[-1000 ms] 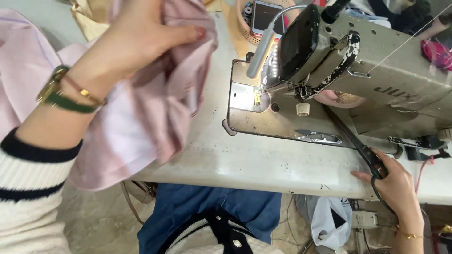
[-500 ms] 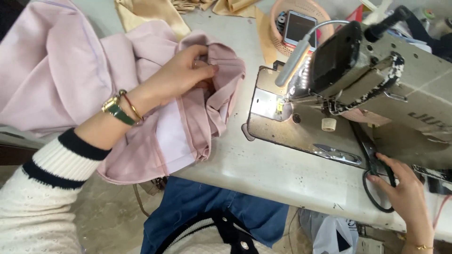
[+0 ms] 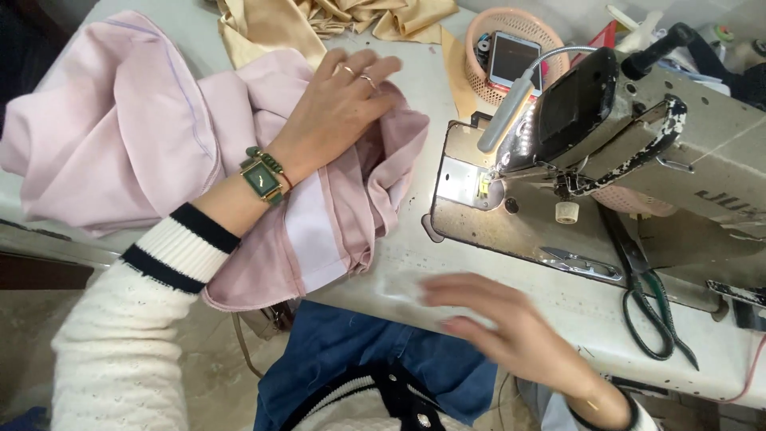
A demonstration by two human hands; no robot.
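The pink cloth [image 3: 159,144] lies bunched on the left part of the white table [image 3: 511,295], its long axis running from the far left down to the near edge, where a fold hangs over; its left end is cut off by the frame. The left hand [image 3: 339,108] presses flat on it, fingers spread, gripping nothing. The right hand [image 3: 503,327] is blurred, open with fingers extended over the table's near edge, holding nothing. To the right stands the sewing machine [image 3: 638,160], with scissors [image 3: 650,303] lying near it.
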